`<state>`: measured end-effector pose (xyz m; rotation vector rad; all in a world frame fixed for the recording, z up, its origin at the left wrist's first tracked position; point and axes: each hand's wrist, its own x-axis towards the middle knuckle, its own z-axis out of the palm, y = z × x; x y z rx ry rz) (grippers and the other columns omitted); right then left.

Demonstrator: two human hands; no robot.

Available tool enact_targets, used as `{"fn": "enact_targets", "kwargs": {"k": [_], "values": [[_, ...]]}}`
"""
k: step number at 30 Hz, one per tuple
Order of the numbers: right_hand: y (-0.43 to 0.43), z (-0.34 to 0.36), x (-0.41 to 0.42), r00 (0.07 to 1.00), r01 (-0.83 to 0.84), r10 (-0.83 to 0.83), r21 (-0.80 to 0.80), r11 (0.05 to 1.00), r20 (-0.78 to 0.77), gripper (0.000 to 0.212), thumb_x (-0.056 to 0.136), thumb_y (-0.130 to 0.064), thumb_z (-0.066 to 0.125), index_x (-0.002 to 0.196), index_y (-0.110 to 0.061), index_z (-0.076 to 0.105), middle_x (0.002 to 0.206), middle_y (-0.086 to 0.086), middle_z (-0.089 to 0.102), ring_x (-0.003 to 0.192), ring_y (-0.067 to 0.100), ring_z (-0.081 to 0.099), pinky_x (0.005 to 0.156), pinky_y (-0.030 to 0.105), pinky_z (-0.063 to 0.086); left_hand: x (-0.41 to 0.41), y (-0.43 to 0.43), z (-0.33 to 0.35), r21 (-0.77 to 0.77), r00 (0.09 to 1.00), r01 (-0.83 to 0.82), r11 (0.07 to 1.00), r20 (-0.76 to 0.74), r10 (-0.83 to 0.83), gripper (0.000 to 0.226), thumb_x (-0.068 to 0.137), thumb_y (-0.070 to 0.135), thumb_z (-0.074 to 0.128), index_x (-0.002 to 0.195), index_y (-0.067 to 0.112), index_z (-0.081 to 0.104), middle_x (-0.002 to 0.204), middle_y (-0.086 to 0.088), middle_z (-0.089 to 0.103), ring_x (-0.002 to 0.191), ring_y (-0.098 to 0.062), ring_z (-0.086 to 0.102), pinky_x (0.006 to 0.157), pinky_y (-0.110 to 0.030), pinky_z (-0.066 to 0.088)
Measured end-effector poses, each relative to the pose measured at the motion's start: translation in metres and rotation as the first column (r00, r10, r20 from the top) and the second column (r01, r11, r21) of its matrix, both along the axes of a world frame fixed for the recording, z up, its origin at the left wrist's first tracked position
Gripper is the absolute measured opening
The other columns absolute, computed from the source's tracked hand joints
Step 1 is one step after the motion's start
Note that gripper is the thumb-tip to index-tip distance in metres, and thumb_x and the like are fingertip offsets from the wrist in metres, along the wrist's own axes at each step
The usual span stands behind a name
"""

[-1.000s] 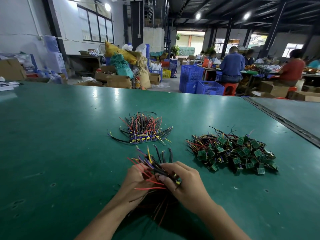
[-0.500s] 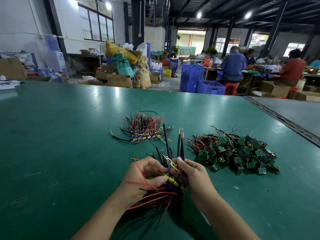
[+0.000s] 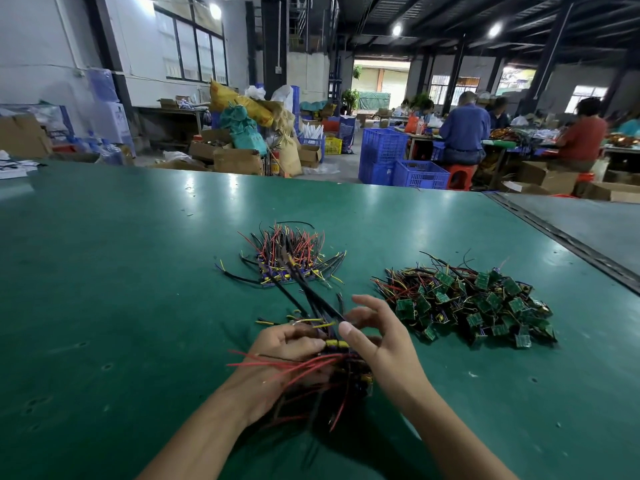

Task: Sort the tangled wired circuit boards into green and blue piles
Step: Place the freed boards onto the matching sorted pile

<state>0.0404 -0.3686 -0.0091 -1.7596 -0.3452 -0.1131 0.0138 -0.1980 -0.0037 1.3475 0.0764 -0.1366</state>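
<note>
You are gripping a tangled bundle of wired boards [image 3: 346, 372] in your left hand [image 3: 287, 355], fingers curling round it near the front of the green table [image 3: 104, 289], with red wires trailing across your wrist. Your right hand [image 3: 381, 341] is working at the top of the same bundle, its thumb pressing on the long black wires and, as far as the blur allows, pinching them against a bent finger while the other fingers are spreading loosely. The blue pile [image 3: 291, 261] is lying just beyond your hands and the green pile [image 3: 474, 306] is sitting to its right, the two apart.
</note>
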Motion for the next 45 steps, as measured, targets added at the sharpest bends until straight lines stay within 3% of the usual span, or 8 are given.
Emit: {"fn": "enact_targets", "kwargs": {"k": [5, 10, 17, 21, 28, 32, 38, 45], "values": [[0.0, 0.001, -0.001, 0.996, 0.085, -0.083, -0.115, 0.99, 0.026, 0.013, 0.086, -0.038, 0.069, 0.084, -0.025, 0.069, 0.075, -0.012, 0.069, 0.068, 0.001, 0.061, 0.064, 0.017, 0.045, 0.002, 0.006, -0.004, -0.094, 0.998, -0.055, 0.994, 0.022, 0.057, 0.007, 0.083, -0.003, 0.064, 0.09, -0.002, 0.066, 0.071, -0.02, 0.067, 0.056, -0.027, 0.068, 0.051, -0.031, 0.056], [-0.003, 0.003, -0.001, 0.992, -0.095, 0.094, -0.005, 0.995, -0.089, 0.008, 0.085, -0.028, 0.073, 0.091, -0.022, 0.072, 0.072, -0.002, 0.072, 0.069, 0.011, 0.067, 0.065, 0.023, 0.05, 0.005, 0.006, -0.005, -0.106, 0.974, -0.193, 0.976, 0.1, 0.203, 0.025, 0.084, -0.009, 0.059, 0.07, 0.007, 0.073, 0.066, -0.015, 0.066, 0.051, -0.026, 0.065, 0.047, -0.031, 0.055], [-0.022, 0.006, 0.007, 0.827, -0.481, 0.552, 0.377, 0.792, -0.105, 0.074, 0.068, -0.031, 0.059, 0.138, -0.011, 0.046, 0.1, 0.021, 0.071, 0.084, 0.027, 0.063, 0.081, 0.032, 0.048, 0.012, 0.013, 0.006, -0.24, 0.916, -0.365, 0.899, 0.078, 0.393, 0.015, 0.087, -0.014, 0.051, 0.083, -0.003, 0.061, 0.051, -0.014, 0.061, 0.035, -0.02, 0.057, 0.036, -0.026, 0.049], [-0.015, 0.005, 0.007, 0.921, -0.24, 0.295, 0.227, 0.944, -0.253, 0.049, 0.093, -0.051, 0.048, 0.127, -0.017, 0.057, 0.08, 0.02, 0.072, 0.042, 0.027, 0.053, 0.046, 0.029, 0.044, 0.011, 0.013, 0.007, -0.207, 0.932, -0.331, 0.921, 0.083, 0.354, 0.016, 0.088, -0.013, 0.052, 0.083, -0.002, 0.062, 0.05, -0.013, 0.06, 0.034, -0.02, 0.056, 0.035, -0.026, 0.049], [-0.001, 0.008, -0.005, 0.947, -0.2, 0.236, 0.177, 0.964, -0.216, 0.032, 0.083, -0.051, 0.056, 0.079, -0.02, 0.063, 0.065, 0.005, 0.065, 0.041, 0.018, 0.056, 0.037, 0.016, 0.032, 0.005, 0.013, 0.001, 0.055, 0.94, -0.256, 0.965, 0.246, 0.235, 0.02, 0.084, -0.012, 0.06, 0.08, 0.005, 0.071, 0.061, -0.006, 0.068, 0.046, -0.02, 0.065, 0.041, -0.024, 0.052], [-0.004, 0.009, -0.005, 0.956, -0.173, 0.196, 0.121, 0.977, -0.218, 0.038, 0.08, -0.053, 0.059, 0.072, -0.015, 0.063, 0.05, 0.004, 0.057, 0.038, 0.017, 0.052, 0.036, 0.016, 0.03, 0.007, 0.01, 0.001, 0.096, 0.935, -0.258, 0.961, 0.277, 0.223, 0.011, 0.07, 0.001, 0.071, 0.074, 0.011, 0.071, 0.067, -0.004, 0.069, 0.063, -0.024, 0.066, 0.06, -0.04, 0.057], [-0.001, 0.009, -0.004, 0.95, -0.156, 0.195, 0.169, 0.973, -0.244, 0.03, 0.066, -0.048, 0.077, 0.073, -0.019, 0.074, 0.053, 0.004, 0.055, 0.042, 0.014, 0.054, 0.039, 0.019, 0.036, -0.001, 0.002, 0.005, 0.186, 0.917, -0.238, 0.953, 0.368, 0.157, 0.023, 0.062, 0.018, 0.077, 0.076, 0.006, 0.065, 0.063, 0.005, 0.066, 0.059, -0.006, 0.061, 0.058, -0.015, 0.048], [0.0, 0.007, 0.001, 0.907, -0.159, 0.255, 0.288, 0.944, -0.336, 0.041, 0.053, -0.036, 0.088, 0.086, -0.014, 0.077, 0.08, 0.011, 0.071, 0.07, 0.021, 0.062, 0.061, 0.029, 0.048, 0.001, 0.001, 0.001, 0.132, 0.924, -0.292, 0.947, 0.293, 0.244, 0.028, 0.066, -0.005, 0.081, 0.088, 0.0, 0.064, 0.074, -0.008, 0.075, 0.065, -0.015, 0.069, 0.064, -0.024, 0.055]]}}
